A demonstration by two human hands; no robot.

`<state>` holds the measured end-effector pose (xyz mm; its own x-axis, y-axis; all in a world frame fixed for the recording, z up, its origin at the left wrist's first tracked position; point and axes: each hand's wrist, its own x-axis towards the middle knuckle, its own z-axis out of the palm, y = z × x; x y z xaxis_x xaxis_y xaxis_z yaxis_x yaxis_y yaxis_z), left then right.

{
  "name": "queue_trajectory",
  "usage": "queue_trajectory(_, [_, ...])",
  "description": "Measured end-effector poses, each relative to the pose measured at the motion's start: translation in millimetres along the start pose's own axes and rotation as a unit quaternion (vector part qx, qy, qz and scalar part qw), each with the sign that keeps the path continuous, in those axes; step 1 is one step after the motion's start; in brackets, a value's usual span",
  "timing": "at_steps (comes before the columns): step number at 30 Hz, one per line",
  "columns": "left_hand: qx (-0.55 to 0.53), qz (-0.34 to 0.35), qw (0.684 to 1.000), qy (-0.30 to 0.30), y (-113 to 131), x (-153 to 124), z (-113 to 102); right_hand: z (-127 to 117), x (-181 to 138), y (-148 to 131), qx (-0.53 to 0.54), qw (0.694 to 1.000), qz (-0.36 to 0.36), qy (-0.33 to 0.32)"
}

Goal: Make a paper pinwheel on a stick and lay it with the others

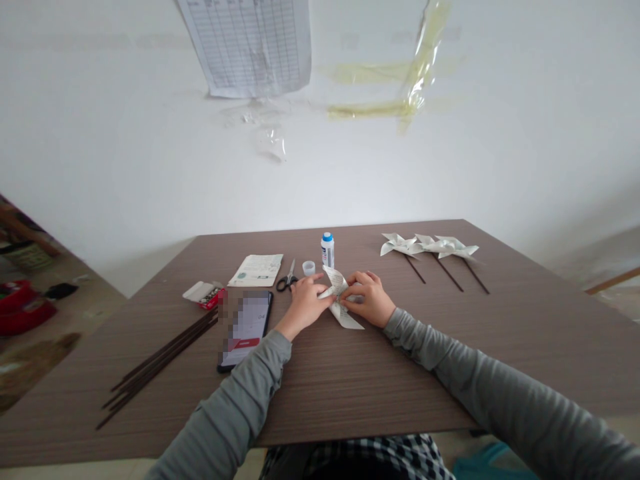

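Note:
A printed-paper pinwheel (349, 319) is between my hands at the middle of the table, its folded blades spread out. My left hand (309, 301) grips its left side, with the thumb near the centre. From the right, my right hand (371, 300) pinches it close to the centre; the fingertips partly cover that spot. Just behind the pinwheel stands a white glue bottle (327, 252) with a blue top. A small clear cap (309, 268) and black-handled scissors (287, 279) lie beyond my left hand.
Three paper pinwheels on sticks (453, 248) lie at the back right. To the left are a stack of paper squares (256, 271), a small red-and-white box (205, 294), a phone (249, 330) and several dark sticks (157, 357). A white wall (150, 147) rises behind the table (350, 393).

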<state>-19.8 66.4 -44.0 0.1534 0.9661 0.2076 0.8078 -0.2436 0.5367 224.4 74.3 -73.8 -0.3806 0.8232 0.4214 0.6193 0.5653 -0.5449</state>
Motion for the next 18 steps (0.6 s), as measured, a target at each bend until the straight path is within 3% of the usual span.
queue_trajectory(18, [0.014,0.017,1.000,-0.003,7.5,-2.1,1.5,-1.4,-0.5,-7.6,-0.014,1.000,0.026,-0.005])
